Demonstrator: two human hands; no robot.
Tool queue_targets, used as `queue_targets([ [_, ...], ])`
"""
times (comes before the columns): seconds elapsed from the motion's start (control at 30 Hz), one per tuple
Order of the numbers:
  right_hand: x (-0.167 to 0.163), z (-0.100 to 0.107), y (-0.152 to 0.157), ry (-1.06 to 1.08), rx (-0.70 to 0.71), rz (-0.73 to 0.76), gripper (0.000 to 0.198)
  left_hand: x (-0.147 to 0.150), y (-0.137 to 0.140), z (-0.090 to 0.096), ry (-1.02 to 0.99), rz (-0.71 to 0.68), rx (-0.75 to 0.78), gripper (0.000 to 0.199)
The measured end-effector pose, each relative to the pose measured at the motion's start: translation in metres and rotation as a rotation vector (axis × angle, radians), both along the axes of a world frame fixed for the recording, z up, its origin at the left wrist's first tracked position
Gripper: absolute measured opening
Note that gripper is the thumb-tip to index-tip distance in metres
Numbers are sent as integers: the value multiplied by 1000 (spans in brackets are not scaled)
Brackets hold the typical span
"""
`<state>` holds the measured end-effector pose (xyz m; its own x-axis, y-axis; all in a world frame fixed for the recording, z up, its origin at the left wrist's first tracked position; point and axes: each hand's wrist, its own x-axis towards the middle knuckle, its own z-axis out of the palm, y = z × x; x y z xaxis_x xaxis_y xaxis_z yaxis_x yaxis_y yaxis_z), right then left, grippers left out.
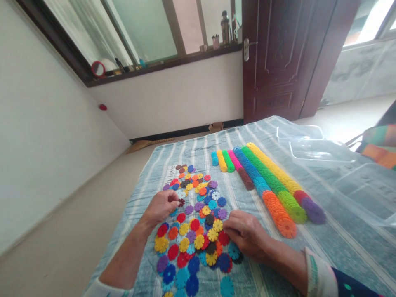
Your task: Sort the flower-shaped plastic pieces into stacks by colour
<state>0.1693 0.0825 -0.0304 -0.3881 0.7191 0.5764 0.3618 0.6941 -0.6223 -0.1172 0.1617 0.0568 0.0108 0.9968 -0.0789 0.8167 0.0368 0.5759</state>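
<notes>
A loose spread of colourful notched plastic discs [199, 242] lies on the bed, some flat and some overlapping. My left hand [161, 207] pinches a dark brown notched disc [182, 202] between thumb and fingertips, over the left side of the spread. At the right edge of it, my right hand [247, 234] has its fingers curled together near a red disc [224, 237]; whatever they may hold is hidden. Beyond that hand, more discs lie in long overlapping rows by colour, among them an orange row section [280, 214] and a shorter yellow row [221, 160].
Clear plastic boxes [321, 153] stand at the bed's right side. Striped cloth [266, 128] covers the bed. A dark red door [278, 62] and a window ledge [173, 62] with bottles and a small mirror [98, 69] are beyond.
</notes>
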Motion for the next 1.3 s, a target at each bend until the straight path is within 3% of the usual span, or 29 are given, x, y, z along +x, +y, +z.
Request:
queue_targets([
  [0.17, -1, 1, 1, -7, -2, -4, 19, 39, 5, 6, -85, -63, 78, 18],
  [0.4, -2, 3, 2, -2, -16, -24, 18, 142, 17, -13, -242, -349, 52, 8],
  [0.6, -3, -4, 4, -27, 17, -50, 15, 198, 33, -25, -151, -456, 119, 9],
  [1.1, -3, -7, 6, -3, -1, 6, 17, 221, 39, -37, 46, -410, 218, 8],
  [1.3, -1, -3, 1, -18, -18, -3, 17, 190, 30, -31, 38, -399, 259, 14],
])
